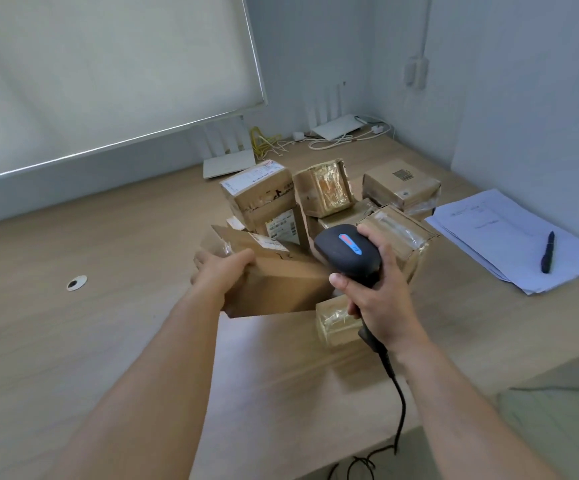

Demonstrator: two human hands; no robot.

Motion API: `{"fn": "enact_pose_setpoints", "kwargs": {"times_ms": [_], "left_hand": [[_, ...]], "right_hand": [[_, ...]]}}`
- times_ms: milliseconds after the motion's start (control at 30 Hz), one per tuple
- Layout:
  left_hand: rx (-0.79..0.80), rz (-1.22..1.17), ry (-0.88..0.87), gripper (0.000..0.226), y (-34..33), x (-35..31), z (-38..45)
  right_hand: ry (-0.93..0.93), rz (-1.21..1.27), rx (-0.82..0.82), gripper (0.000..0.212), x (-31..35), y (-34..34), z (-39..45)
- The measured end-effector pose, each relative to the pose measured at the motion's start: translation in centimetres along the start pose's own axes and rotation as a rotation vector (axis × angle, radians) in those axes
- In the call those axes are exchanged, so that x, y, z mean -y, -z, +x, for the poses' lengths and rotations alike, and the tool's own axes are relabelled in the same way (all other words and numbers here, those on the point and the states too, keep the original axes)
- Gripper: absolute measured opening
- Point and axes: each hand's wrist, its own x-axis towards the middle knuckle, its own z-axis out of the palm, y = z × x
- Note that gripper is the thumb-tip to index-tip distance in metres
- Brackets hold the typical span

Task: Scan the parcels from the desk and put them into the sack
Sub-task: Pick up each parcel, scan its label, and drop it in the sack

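Soft even daylight, slight wide-angle blur

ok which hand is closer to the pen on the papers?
Right. The right hand, gripping the scanner, is left of the pen with desk between. The left hand, holding a parcel, sits further left.

A dark pen point(547, 252) lies on white papers point(510, 237) at right; two white routers point(227, 162) and tangled cables point(333, 140) sit at upper centre.

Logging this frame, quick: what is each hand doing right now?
Left hand: grips a cardboard parcel, tilted up off the desk.
Right hand: fingers curled round the handle of the black barcode scanner.
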Motion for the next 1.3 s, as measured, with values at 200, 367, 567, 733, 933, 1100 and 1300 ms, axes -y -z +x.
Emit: {"fn": "enact_pose_setpoints", "kwargs": {"times_ms": [200, 367, 567, 733, 933, 1100, 1300], "left_hand": [[0.167, -0.248, 0.074, 0.082, 4.1, 5.9, 0.1], [0.098, -0.308, 0.039, 0.098, 10.0, 11.5, 0.5], [-0.086, -0.219, -0.006, 0.117, 18.5, 19.0, 1.5], [-0.184, -0.256, -0.067, 0.114, 23.7, 23.7, 2.8], [-0.188, -0.216, -0.135, 0.125, 26.8, 27.3, 4.5], [-0.177, -0.228, -0.169, 0.127, 27.3, 27.8, 5.8], [-0.194, -0.198, -0.223, 0.126, 27.5, 27.5, 6.1]], "right_hand": [[0.026, -0.072, 0.099, 0.074, 0.7, -4.2, -1.8], [0.011, -0.06, 0.153, 0.073, 1.5, -9.9, -3.7], [-0.021, -0.03, 0.28, 0.075, 1.0, -18.4, -7.4], [-0.065, -0.038, 0.335, 0.071, 0.5, -23.5, -10.2], [-0.104, -0.053, 0.366, 0.075, -0.4, -27.1, -12.4], [-0.131, -0.05, 0.369, 0.074, -1.1, -28.3, -13.5], [-0.188, 0.06, 0.426, 0.069, -1.3, -28.2, -13.9]]}}
